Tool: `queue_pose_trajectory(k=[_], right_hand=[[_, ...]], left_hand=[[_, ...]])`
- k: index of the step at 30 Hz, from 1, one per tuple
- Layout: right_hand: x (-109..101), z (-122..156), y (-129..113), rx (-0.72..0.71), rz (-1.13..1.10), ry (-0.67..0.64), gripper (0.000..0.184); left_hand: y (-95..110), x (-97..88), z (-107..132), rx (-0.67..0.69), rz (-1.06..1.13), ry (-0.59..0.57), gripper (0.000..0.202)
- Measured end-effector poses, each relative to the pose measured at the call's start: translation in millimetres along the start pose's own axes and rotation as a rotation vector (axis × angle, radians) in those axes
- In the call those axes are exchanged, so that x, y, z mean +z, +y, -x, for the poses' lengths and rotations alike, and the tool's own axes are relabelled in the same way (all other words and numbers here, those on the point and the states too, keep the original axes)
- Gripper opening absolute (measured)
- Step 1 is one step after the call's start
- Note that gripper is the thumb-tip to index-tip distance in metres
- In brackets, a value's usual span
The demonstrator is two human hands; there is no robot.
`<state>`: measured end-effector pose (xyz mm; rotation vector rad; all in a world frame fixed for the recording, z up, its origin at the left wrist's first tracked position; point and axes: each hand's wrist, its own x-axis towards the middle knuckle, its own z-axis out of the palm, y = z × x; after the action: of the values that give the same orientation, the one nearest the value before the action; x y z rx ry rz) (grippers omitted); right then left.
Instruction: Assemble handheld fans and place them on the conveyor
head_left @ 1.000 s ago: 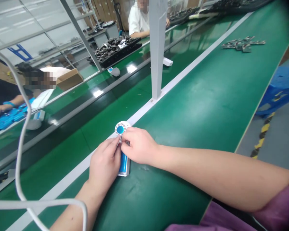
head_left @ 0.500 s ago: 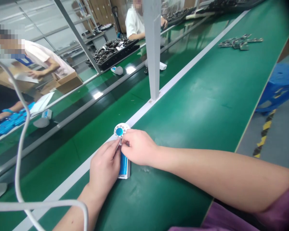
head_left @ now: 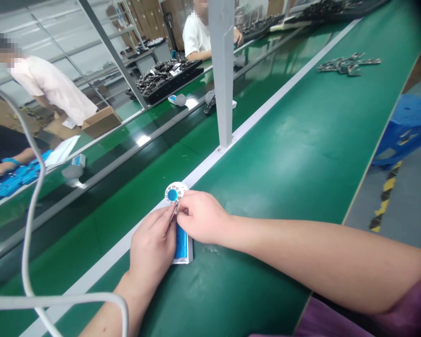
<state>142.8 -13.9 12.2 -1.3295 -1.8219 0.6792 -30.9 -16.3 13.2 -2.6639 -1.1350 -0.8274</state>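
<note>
A white handheld device [head_left: 181, 250] lies at the bench's white edge strip. It has a round slotted head with a shiny blue centre and a blue-faced body. My left hand [head_left: 152, 241] is closed round the device's left side, thumb and fingertips near the neck. From the right, my right hand [head_left: 201, 217] pinches at the neck just below the head. A thin piece shows between the fingertips of both hands, too small and covered to name. My fingers hide the middle of the device.
Beyond the strip, a conveyor belt [head_left: 154, 175] carries similar devices [head_left: 73, 167]. A grey post [head_left: 222, 79] rises from the strip. Metal parts [head_left: 349, 64] lie on the green bench at far right. A white cable [head_left: 27, 243] loops at left. Co-workers sit and stand across the belt.
Devices on the belt have moved rightward, away from me. The device in my hands has tilted slightly, showing more of its body. A co-worker at left has shifted position; my hands barely moved.
</note>
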Motion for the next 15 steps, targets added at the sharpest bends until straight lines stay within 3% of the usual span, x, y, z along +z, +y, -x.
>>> queue_pose_trajectory(k=[9, 12, 15], right_hand=[[1.8, 1.0, -1.6, -0.007, 0.1, -0.042, 0.02], [1.2, 0.5, -3.1, 0.025, 0.109, -0.071, 0.019], [-0.5, -1.3, -4.8, 0.049, 0.1, -0.078, 0.019]], left_hand=[[1.7, -7.6, -3.8, 0.065, -0.047, -0.045, 0.031], [1.2, -7.2, -4.2, 0.031, 0.011, -0.062, 0.03], [0.9, -5.7, -5.3, -0.111, 0.17, -0.078, 0.027]])
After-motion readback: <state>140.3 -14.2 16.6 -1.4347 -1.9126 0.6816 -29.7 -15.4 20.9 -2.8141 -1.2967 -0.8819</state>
